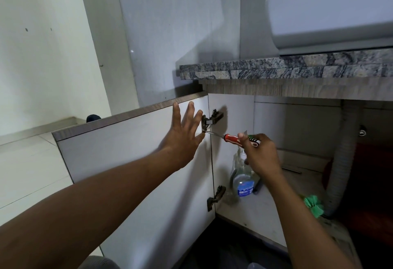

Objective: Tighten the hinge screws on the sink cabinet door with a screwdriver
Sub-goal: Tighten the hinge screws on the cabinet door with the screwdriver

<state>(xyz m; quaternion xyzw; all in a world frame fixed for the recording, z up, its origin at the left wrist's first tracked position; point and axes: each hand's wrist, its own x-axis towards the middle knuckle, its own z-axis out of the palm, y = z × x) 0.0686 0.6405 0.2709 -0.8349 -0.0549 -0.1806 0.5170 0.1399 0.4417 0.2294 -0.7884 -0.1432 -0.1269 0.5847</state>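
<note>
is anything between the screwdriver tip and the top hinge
Nothing visible does. The screwdriver in the right hand has its tip at the bottom of the top hinge. The left hand lies flat on the door beside the hinge, its thumb near the tip but not across it.

Red-handled screwdriver (232,138); grey-speckled granite countertop (276,69); white door (131,151).

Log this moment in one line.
left hand flat on cabinet door | right hand grips screwdriver, tip at upper hinge | lower hinge untouched
</note>
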